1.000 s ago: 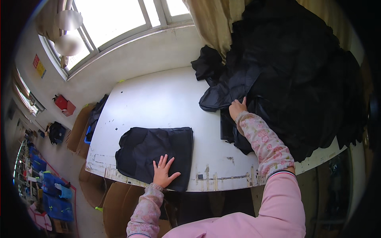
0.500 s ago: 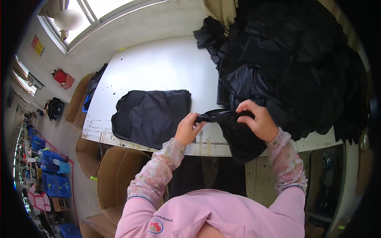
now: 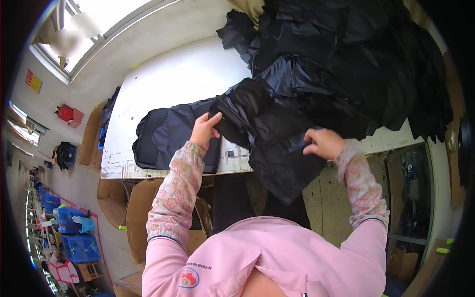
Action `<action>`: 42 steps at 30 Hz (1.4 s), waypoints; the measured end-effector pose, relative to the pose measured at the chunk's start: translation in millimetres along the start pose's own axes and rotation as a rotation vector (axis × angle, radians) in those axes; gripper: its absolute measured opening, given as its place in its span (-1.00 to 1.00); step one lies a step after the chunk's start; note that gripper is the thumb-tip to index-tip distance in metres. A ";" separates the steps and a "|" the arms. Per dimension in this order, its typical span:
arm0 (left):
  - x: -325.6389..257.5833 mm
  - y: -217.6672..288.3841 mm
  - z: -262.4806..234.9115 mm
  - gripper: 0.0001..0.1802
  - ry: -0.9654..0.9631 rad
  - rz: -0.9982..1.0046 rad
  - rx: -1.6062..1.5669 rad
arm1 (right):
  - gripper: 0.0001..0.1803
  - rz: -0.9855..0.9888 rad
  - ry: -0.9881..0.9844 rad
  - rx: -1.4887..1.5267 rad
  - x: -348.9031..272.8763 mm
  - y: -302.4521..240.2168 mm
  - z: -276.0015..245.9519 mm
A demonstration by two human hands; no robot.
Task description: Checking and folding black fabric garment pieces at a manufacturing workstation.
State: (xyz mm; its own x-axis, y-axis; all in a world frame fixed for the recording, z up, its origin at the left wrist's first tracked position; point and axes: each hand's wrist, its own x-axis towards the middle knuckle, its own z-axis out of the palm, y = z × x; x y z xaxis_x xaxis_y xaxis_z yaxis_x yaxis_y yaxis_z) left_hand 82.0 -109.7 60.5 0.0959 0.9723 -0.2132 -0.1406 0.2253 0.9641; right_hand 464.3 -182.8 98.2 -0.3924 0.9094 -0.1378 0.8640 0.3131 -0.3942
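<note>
- Since half a second ago, the black cloth (image 3: 277,143) has been opened out from a narrow bunch into a broad, rumpled sheet, and the hands have been drawn farther apart.
- The cloth is held up between the hands, its lower corner hanging past the front edge of the white table (image 3: 183,64); in this view it lies between the folded dark stack (image 3: 170,131) and the large black heap (image 3: 346,64).
- By the left hand (image 3: 204,129), the cloth's left edge is pinched between thumb and fingers.
- The right hand (image 3: 324,143) is set at the cloth's right side, thumb and forefinger curled with a gap between them; whether fabric is gripped cannot be told.
- The left forearm is raised nearly upright; the right is slanted inward, its fingers pointed left.
</note>
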 end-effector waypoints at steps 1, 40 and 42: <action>12.9 -1.2 -0.3 -0.84 0.027 -0.005 -0.026 | -0.37 -0.017 0.018 0.048 -11.5 23.4 44.1; -89.4 95.5 60.7 -0.20 0.168 0.894 0.354 | -0.67 -0.511 0.877 0.594 13.0 -146.3 -54.7; -89.3 84.2 56.4 -0.13 0.377 1.048 0.629 | -0.72 -0.453 0.761 0.911 15.1 -134.2 -54.4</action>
State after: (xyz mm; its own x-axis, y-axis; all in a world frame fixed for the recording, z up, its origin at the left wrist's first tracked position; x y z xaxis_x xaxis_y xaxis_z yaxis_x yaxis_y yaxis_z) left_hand 117.2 -181.1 169.6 -0.0759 0.6472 0.7585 0.5188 -0.6240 0.5844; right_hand 359.6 -196.2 198.5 -0.0539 0.7922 0.6078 0.0527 0.6101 -0.7906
